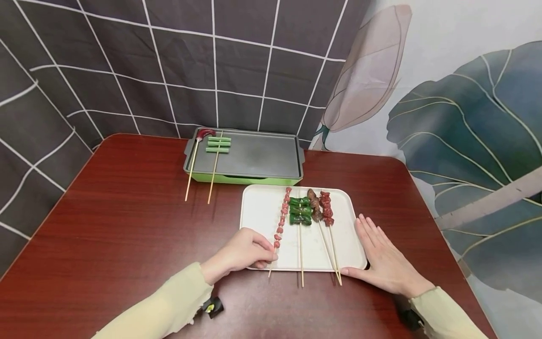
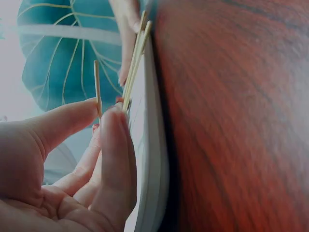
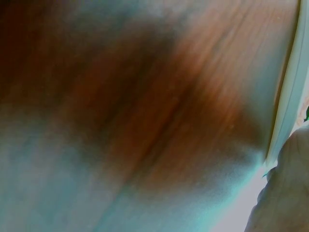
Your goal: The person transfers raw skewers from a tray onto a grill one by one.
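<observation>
My left hand (image 1: 245, 248) pinches the lower stick of a skewer of small pink meat pieces (image 1: 282, 217) at the left of a white tray (image 1: 262, 202). In the left wrist view the bare stick (image 2: 97, 84) stands up between thumb and fingers. To its right on the tray lie a skewer of rolled green peppers (image 1: 300, 212), one of brown balls (image 1: 314, 205) and one of dark red meat (image 1: 326, 208), handles over the front rim. My right hand (image 1: 387, 261) rests with straight fingers along the tray's right edge; the right wrist view shows only part of this hand (image 3: 285, 183).
Behind the tray stands a grey griddle (image 1: 262, 153) with a green base. On its left side lie a skewer of green stalks (image 1: 218, 144) and one with a dark red piece (image 1: 205, 134), their sticks jutting over the front. A dark checked cloth (image 1: 182, 61) hangs behind the table.
</observation>
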The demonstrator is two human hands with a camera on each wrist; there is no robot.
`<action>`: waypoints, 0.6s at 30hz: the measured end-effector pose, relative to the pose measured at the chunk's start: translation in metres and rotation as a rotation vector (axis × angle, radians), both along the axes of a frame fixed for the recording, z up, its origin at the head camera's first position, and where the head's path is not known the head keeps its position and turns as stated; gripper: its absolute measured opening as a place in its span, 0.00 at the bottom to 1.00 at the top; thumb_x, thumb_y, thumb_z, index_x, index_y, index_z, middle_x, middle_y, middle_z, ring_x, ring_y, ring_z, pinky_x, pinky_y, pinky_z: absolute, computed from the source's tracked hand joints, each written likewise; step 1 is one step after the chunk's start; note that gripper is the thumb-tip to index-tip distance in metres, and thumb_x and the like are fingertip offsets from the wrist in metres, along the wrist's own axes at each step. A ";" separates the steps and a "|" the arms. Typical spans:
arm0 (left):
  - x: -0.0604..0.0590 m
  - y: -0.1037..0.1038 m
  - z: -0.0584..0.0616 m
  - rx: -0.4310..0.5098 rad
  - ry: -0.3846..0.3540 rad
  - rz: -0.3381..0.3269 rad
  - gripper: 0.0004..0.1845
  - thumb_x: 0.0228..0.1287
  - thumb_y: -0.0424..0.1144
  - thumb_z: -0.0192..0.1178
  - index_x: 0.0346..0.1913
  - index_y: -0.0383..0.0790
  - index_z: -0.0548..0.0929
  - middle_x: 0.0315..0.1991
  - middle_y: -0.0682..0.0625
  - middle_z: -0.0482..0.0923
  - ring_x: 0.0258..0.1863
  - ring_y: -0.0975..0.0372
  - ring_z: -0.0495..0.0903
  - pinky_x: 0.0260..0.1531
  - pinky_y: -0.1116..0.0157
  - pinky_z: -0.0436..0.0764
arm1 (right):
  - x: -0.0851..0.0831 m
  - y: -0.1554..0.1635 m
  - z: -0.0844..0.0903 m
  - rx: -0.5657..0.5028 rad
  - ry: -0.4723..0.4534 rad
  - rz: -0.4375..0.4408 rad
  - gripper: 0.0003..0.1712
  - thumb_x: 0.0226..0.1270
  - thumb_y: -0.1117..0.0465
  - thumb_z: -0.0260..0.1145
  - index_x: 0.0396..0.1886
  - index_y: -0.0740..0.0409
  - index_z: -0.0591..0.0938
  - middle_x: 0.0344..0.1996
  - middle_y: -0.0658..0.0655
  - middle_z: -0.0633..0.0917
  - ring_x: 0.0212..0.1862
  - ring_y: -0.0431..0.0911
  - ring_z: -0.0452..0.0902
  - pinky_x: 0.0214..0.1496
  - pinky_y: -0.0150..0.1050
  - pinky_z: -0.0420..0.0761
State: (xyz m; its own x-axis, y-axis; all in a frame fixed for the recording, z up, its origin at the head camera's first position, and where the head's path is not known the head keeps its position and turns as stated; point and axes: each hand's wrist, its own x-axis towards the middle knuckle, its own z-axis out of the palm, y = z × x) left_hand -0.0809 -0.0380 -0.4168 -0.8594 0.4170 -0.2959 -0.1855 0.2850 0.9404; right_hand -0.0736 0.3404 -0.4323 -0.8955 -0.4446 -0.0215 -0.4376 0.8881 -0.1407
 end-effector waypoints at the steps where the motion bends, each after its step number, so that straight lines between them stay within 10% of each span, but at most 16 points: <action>1: 0.000 -0.002 0.000 0.043 -0.049 0.007 0.06 0.58 0.32 0.73 0.36 0.32 0.89 0.25 0.47 0.86 0.21 0.66 0.81 0.26 0.68 0.87 | 0.000 0.000 0.000 0.003 -0.006 -0.004 0.70 0.58 0.22 0.64 0.80 0.68 0.51 0.79 0.69 0.52 0.78 0.63 0.45 0.81 0.45 0.38; 10: 0.007 -0.018 0.000 0.193 -0.184 -0.006 0.14 0.62 0.27 0.68 0.49 0.23 0.83 0.33 0.39 0.87 0.25 0.60 0.86 0.31 0.62 0.90 | 0.000 0.000 -0.001 -0.001 0.017 0.004 0.70 0.58 0.22 0.64 0.80 0.69 0.52 0.79 0.69 0.53 0.78 0.63 0.46 0.81 0.45 0.40; 18: 0.019 -0.038 0.011 0.196 -0.139 -0.004 0.13 0.61 0.24 0.67 0.48 0.22 0.82 0.32 0.40 0.86 0.24 0.61 0.84 0.30 0.61 0.90 | 0.001 -0.002 0.001 -0.001 0.006 -0.003 0.70 0.58 0.22 0.64 0.80 0.68 0.52 0.79 0.69 0.53 0.78 0.63 0.46 0.81 0.45 0.40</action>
State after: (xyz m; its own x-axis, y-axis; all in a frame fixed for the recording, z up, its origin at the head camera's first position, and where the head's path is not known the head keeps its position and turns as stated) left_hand -0.0624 -0.0762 -0.4054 -0.8144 0.4811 -0.3244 -0.3162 0.1008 0.9433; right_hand -0.0728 0.3387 -0.4312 -0.8970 -0.4418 -0.0157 -0.4356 0.8893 -0.1391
